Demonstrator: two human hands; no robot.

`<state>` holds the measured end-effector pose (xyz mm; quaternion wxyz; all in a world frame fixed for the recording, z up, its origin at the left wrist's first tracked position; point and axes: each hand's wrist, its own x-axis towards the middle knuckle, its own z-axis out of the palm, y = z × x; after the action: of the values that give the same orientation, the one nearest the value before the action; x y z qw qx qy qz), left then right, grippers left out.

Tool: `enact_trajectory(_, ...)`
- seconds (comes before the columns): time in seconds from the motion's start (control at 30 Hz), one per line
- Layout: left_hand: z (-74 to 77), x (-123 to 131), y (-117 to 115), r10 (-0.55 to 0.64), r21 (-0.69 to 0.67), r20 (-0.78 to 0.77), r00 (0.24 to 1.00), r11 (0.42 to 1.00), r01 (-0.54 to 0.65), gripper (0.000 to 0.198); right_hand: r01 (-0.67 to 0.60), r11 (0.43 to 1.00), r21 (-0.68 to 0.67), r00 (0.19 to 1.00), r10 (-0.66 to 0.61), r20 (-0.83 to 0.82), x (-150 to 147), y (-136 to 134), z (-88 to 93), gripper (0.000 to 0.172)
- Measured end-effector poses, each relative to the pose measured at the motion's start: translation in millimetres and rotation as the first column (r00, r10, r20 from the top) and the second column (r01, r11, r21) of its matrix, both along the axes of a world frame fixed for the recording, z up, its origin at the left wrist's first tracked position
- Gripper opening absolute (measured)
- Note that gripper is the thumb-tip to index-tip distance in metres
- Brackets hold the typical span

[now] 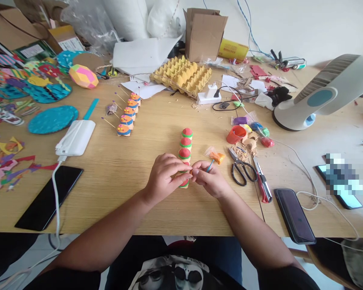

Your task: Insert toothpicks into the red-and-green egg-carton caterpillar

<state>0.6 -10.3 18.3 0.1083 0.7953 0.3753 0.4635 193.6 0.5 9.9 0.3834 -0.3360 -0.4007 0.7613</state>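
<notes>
On my feed the middle row point(186, 143) shows red over green rims, and the thin tool point(210, 166) is blue; the left row point(129, 112) is orange banded in blue, dotted pink and yellow. Farther left I see a bright blue oval point(53, 119) and a ball point(83, 76) faceted in pink, orange and yellow, while the far egg tray point(181, 76) is yellow and the fan point(341, 84) at right white with teal.

Left hand point(167, 173) and right hand point(211, 179) meet over red-and-green row point(185, 154) near tabletop's point(186, 221) front edge; right holds thin blue tool point(210, 165)
</notes>
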Motion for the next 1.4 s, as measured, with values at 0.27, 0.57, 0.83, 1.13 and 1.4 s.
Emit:
enact_trajectory(0.27,0.7,-0.6,-0.8,0.039,0.072,-0.048,0.998,0.997,-0.035,0.007,0.003,1.0,-0.001,1.0,-0.003,0.006,-0.6,-0.6,-0.5,0.036)
enact_trajectory(0.57,3.0,-0.3,-1.1,0.055,0.091,-0.045,0.997,0.995,-0.051,0.004,-0.002,1.0,0.005,1.0,0.002,0.026,0.5,-0.5,-3.2,0.037)
enact_trajectory(0.83,3.9,0.9,-1.1,0.078,0.112,-0.045,0.996,0.991,-0.073,0.005,-0.012,1.0,0.009,0.999,0.012,0.038,0.8,-1.7,-0.1,0.036)
enact_trajectory(1.13,4.0,0.4,-1.8,0.073,0.126,-0.047,0.996,0.99,-0.067,0.008,-0.016,1.0,0.014,0.998,0.015,0.064,1.4,-1.8,-3.2,0.037)
enact_trajectory(1.4,5.6,0.6,-1.6,0.085,0.126,-0.027,0.996,0.989,-0.081,0.007,-0.017,1.0,0.007,1.0,0.017,0.02,0.8,-1.1,-3.4,0.04)
